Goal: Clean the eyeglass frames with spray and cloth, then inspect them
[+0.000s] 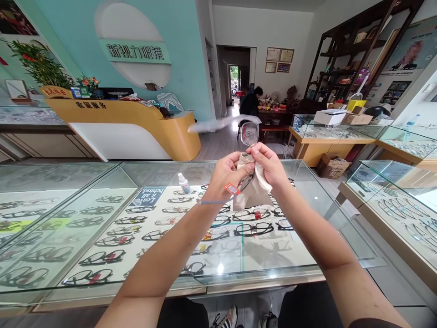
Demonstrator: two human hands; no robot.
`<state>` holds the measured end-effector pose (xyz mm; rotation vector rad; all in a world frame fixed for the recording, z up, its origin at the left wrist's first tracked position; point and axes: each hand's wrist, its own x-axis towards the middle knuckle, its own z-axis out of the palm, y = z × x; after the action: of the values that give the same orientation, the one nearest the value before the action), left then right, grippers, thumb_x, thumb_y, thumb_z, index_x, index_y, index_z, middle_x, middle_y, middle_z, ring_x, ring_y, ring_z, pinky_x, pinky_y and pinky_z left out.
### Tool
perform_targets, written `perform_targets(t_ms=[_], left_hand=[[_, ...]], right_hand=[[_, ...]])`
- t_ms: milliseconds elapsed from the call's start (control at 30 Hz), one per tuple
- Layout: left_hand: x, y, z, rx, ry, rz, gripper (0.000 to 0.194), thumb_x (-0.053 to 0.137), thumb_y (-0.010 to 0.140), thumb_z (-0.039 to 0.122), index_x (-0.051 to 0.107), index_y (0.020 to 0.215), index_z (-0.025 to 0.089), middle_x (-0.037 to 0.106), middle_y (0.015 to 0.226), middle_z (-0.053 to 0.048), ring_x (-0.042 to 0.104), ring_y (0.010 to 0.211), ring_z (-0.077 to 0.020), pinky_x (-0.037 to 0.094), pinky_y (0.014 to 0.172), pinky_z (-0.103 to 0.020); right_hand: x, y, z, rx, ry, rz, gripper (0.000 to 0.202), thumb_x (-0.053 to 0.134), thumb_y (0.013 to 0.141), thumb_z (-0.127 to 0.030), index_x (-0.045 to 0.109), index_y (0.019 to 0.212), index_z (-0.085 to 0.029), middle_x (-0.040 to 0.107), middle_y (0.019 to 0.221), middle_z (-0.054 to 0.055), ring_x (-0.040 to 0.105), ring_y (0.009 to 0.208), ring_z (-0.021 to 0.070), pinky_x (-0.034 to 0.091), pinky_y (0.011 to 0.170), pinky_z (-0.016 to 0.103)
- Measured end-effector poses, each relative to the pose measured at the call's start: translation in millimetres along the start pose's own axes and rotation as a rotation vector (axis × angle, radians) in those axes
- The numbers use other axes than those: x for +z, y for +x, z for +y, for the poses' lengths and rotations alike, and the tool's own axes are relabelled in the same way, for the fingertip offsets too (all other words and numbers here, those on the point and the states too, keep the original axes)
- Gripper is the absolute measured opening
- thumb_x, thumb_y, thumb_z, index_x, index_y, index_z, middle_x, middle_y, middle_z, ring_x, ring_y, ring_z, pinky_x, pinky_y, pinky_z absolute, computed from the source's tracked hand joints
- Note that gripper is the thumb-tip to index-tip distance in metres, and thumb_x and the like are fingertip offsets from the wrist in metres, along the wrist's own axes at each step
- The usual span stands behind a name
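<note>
Above the glass display case, my left hand [228, 172] and my right hand [268, 164] meet around a pair of eyeglasses [250, 135]. One clear lens sticks up past my fingers, and a pale temple arm stretches left from it, slightly blurred. A beige cloth [252, 196] is wrapped over the lower part of the glasses and hangs down between my palms. The fingers of both hands are closed, pinching cloth and frame together. An orange-red tag [232, 188] dangles by my left wrist. Much of the frame is hidden by the cloth and fingers.
A small white spray bottle [184, 183] stands on the glass case [129, 175], left of my hands. Rows of eyeglasses [102, 257] lie inside. Another case [375, 191] is at the right, with a cardboard box [332, 165] behind. A person [251, 102] sits at the back.
</note>
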<state>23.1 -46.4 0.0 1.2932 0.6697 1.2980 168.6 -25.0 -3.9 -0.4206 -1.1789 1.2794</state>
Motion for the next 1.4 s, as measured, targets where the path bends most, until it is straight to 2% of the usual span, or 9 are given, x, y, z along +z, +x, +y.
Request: perform_targets(t_ms=[100, 300, 433, 633, 833, 933, 1067, 1233, 1400], left_hand=[[-2.3, 4.1, -2.7, 0.026, 0.057, -0.018, 0.061, 0.109, 0.055, 0.05, 0.073, 0.09, 0.015, 0.07, 0.074, 0.001, 0.058, 0.063, -0.0108, 0.045, 0.061, -0.024], [-1.4, 4.2, -4.8, 0.221, 0.241, 0.047, 0.072, 0.085, 0.077, 0.082, 0.053, 0.062, 0.019, 0.042, 0.056, 0.005, 0.034, 0.054, -0.0078, 0.025, 0.051, -0.026], [-7.0, 5.8, -1.5, 0.135, 0.252, -0.073, 0.066, 0.082, 0.082, 0.08, 0.064, 0.072, 0.018, 0.058, 0.064, 0.001, 0.046, 0.058, -0.0104, 0.035, 0.055, -0.025], [-37.1, 17.9, 8.3, -0.071, 0.223, -0.127, 0.065, 0.085, 0.082, 0.076, 0.08, 0.104, 0.015, 0.083, 0.09, -0.011, 0.074, 0.078, -0.021, 0.056, 0.071, -0.029], [-69.0, 19.5, 33.2, -0.132, 0.284, -0.099, 0.064, 0.086, 0.081, 0.076, 0.085, 0.104, 0.016, 0.085, 0.095, -0.015, 0.077, 0.079, -0.0231, 0.059, 0.068, -0.031], [-81.8, 20.8, 37.3, -0.158, 0.317, -0.136, 0.063, 0.085, 0.082, 0.076, 0.087, 0.101, 0.017, 0.084, 0.096, -0.017, 0.077, 0.08, -0.0245, 0.059, 0.065, -0.031], [-91.6, 22.6, 38.3, -0.184, 0.333, -0.172, 0.061, 0.083, 0.084, 0.076, 0.087, 0.103, 0.018, 0.084, 0.098, -0.016, 0.074, 0.075, -0.0228, 0.057, 0.061, -0.03], [-91.8, 22.1, 44.4, -0.159, 0.292, -0.11, 0.06, 0.088, 0.08, 0.073, 0.085, 0.094, 0.016, 0.082, 0.09, -0.015, 0.075, 0.079, -0.0232, 0.058, 0.064, -0.029], [-91.8, 23.6, 45.3, -0.254, 0.22, -0.176, 0.059, 0.09, 0.079, 0.071, 0.085, 0.099, 0.016, 0.083, 0.094, -0.015, 0.077, 0.081, -0.0244, 0.061, 0.068, -0.031]], right_hand=[[1.9, -4.0, -0.6, -0.015, 0.004, -0.017, 0.044, 0.1, 0.074, -0.057, 0.071, 0.082, -0.024, 0.071, 0.088, -0.002, 0.061, 0.075, 0.0119, 0.052, 0.069, 0.024], [5.2, -4.7, -1.9, 0.007, 0.039, -0.017, 0.044, 0.101, 0.072, -0.055, 0.073, 0.079, -0.022, 0.068, 0.085, -0.002, 0.057, 0.074, 0.0106, 0.05, 0.068, 0.023], [-2.6, 2.3, -3.0, 0.035, 0.069, 0.064, 0.045, 0.1, 0.071, -0.058, 0.074, 0.085, -0.024, 0.061, 0.076, -0.004, 0.051, 0.066, 0.0109, 0.048, 0.061, 0.025], [-33.8, 10.3, -25.9, -0.171, -0.155, 0.141, 0.042, 0.097, 0.076, -0.062, 0.077, 0.087, -0.027, 0.061, 0.083, -0.003, 0.052, 0.074, 0.0121, 0.046, 0.069, 0.027], [-34.4, -3.2, -51.6, -0.601, -0.865, 0.018, 0.021, 0.082, 0.097, -0.049, 0.08, 0.092, -0.028, 0.066, 0.091, 0.002, 0.058, 0.09, 0.0201, 0.048, 0.087, 0.04], [-28.3, -8.3, -53.7, -0.65, -0.956, -0.009, 0.017, 0.079, 0.1, -0.047, 0.08, 0.096, -0.03, 0.068, 0.09, 0.002, 0.06, 0.09, 0.0223, 0.049, 0.088, 0.043], [-29.0, -10.6, -58.4, -0.763, -1.031, 0.11, 0.022, 0.074, 0.103, -0.05, 0.081, 0.096, -0.03, 0.065, 0.083, 0.002, 0.058, 0.088, 0.0239, 0.048, 0.087, 0.044], [-39.4, -14.4, -69.8, -0.822, -1.183, 0.222, 0.021, 0.073, 0.104, -0.048, 0.084, 0.101, -0.03, 0.058, 0.068, 0.0, 0.053, 0.072, 0.0204, 0.043, 0.08, 0.04], [-38.1, -15.6, -60.6, -0.794, -1.315, 0.086, 0.015, 0.072, 0.105, -0.037, 0.085, 0.108, -0.029, 0.062, 0.058, -0.005, 0.047, 0.056, 0.0142, 0.041, 0.078, 0.037]])
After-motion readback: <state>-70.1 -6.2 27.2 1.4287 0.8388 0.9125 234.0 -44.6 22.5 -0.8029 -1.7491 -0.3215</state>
